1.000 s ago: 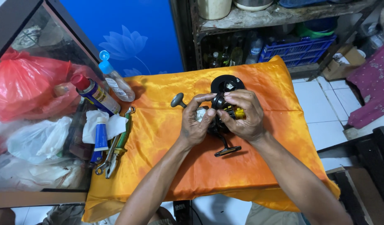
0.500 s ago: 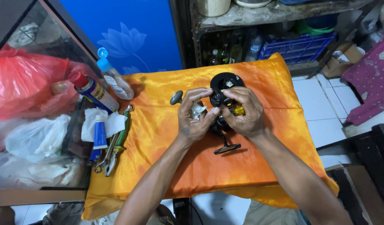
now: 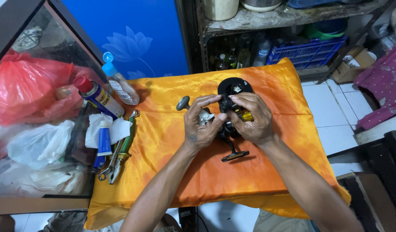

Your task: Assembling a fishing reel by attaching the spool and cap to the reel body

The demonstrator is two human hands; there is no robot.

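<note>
Hands met over the middle of the tabletop, which was draped in a shiny orange satin cloth (image 3: 266,180), likely spread there to keep small parts from rolling off or getting lost. The left hand (image 3: 201,127) and the right hand (image 3: 253,118) were both clamped on a black spinning fishing reel (image 3: 229,117), held just above the cloth; the left fingers (image 3: 206,102) curled over the body from one side and the right ones pinched it from the other, so the reel was braced against turning. Its round black spool (image 3: 235,86) pointed away from the person, its grey knobbed crank handle (image 3: 183,103) stuck out to the left, and its black stem with a flat foot (image 3: 235,155) hung down to touch the cloth.

Along the left edge lay tools within easy reach: a blue-and-white grease tube (image 3: 104,141) on a crumpled white tissue (image 3: 116,129), green-handled pliers (image 3: 122,150), a blue spray can with a red cap (image 3: 96,97) and a clear plastic bottle with a blue cap (image 3: 119,86). Beside them, a red plastic bag (image 3: 26,86) and white plastic bags (image 3: 30,146) sat bulging, their contents hidden. On the metal shelf (image 3: 266,19) behind, a blue plastic crate (image 3: 307,51) stood next to several bottles; what filled it could not be told.
</note>
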